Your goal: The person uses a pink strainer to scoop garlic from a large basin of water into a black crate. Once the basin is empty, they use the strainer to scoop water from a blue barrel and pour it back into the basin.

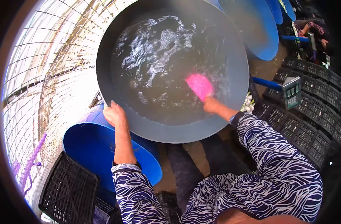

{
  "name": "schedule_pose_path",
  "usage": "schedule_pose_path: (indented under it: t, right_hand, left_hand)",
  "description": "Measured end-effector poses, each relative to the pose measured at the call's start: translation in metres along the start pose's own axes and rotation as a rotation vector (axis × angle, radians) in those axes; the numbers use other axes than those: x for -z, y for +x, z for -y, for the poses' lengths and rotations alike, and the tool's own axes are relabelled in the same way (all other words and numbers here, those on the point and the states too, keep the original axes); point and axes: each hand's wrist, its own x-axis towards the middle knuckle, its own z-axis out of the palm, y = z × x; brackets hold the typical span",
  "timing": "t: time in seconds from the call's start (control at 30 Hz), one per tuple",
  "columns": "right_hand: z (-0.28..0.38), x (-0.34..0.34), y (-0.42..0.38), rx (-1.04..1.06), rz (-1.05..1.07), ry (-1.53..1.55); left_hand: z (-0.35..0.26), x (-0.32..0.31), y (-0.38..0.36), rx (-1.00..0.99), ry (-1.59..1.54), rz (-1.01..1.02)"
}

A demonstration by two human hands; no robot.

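Observation:
A large round grey tub holds cloudy, rippling water. My left hand grips the tub's near-left rim, with the thumb over the edge. My right hand reaches over the near-right side and is closed around the end of a bright pink scoop. The scoop's wide part has a textured, mesh-like look and lies at or just in the water. Its exact underside is hidden by the water. Ripples and bright reflections spread over the far-left surface.
An open blue barrel and a black crate stand at left, near a wire mesh wall. More blue barrels are beyond the tub. At right are stacked black crates, a scale display, white bulbs and another person.

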Motion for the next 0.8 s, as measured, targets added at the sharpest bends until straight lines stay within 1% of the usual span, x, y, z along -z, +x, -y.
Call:
schedule_pose_path:
  t: [0.03,0.07,0.13,0.17,0.2,0.23,0.27,0.3,0.33,0.37,0.4,0.43,0.47,0.5,0.53,0.57,0.6,0.63,0.67,0.73,0.8]
  right_hand:
    - [0.013,-0.003,-0.003,-0.031,0.115,0.083]
    - [0.020,-0.020,0.014,-0.145,0.321,0.174]
    - [0.007,-0.075,0.040,-0.040,0.426,0.818]
    - [0.026,-0.068,0.026,0.006,0.498,1.142]
    - [0.050,-0.054,0.026,0.061,0.456,1.057]
    - [0.101,-0.002,-0.001,0.112,0.411,0.970]
    - [0.123,0.031,-0.012,0.044,0.447,1.118]
    - [0.122,0.029,0.012,0.196,0.465,1.107]
    - [0.130,0.056,0.012,0.161,0.475,1.144]
    - [0.130,0.076,0.016,0.169,0.451,1.250]
    - [0.130,0.101,0.013,0.160,0.390,1.291]
    - [0.123,0.122,0.016,0.185,0.349,1.246]
    - [0.118,0.139,0.015,0.231,0.164,1.127]
    - [0.110,0.159,0.016,0.326,-0.024,0.825]
    - [0.093,0.167,0.026,0.410,-0.295,0.486]
    - [0.077,0.175,0.036,0.395,-0.593,0.130]
    - [0.070,0.190,0.029,0.285,-0.592,-0.015]
    - [0.067,0.201,0.017,0.241,-0.594,-0.144]
    - [0.050,0.202,0.032,0.209,-0.603,-0.246]
    - [0.013,0.195,0.051,0.146,-0.563,-0.354]
    - [-0.007,0.175,0.054,0.058,-0.492,-0.368]
  left_hand:
    - [-0.004,0.001,-0.002,0.002,-0.011,0.003]
    - [-0.007,0.002,-0.003,0.001,0.009,-0.001]
    - [-0.011,0.004,-0.005,0.000,0.051,-0.013]
    - [-0.011,0.005,-0.004,0.016,0.062,-0.007]
    - [-0.010,0.006,-0.003,-0.005,0.076,-0.008]
    - [-0.009,0.007,-0.001,-0.026,0.091,-0.009]
    - [-0.008,0.007,0.000,-0.047,0.108,-0.011]
    - [-0.009,0.008,-0.001,-0.032,0.101,-0.005]
    - [-0.013,0.010,-0.003,-0.015,0.099,0.000]
    - [-0.017,0.012,-0.003,-0.001,0.098,0.003]
    - [-0.020,0.014,-0.004,0.002,0.113,-0.010]
    - [-0.022,0.014,-0.006,0.007,0.124,-0.021]
    - [-0.023,0.012,-0.007,0.013,0.133,-0.030]
    - [-0.010,0.008,0.001,0.007,0.101,-0.022]
    - [-0.011,0.008,0.000,0.015,0.101,-0.024]
    - [-0.013,0.009,-0.001,0.022,0.101,-0.026]
    - [-0.014,0.010,-0.001,0.028,0.099,-0.029]
    - [-0.015,0.011,-0.002,0.031,0.107,-0.029]
    - [-0.015,0.012,-0.003,0.033,0.114,-0.030]
    - [-0.016,0.012,-0.003,0.031,0.118,-0.026]
    - [-0.016,0.012,-0.002,0.024,0.111,-0.016]
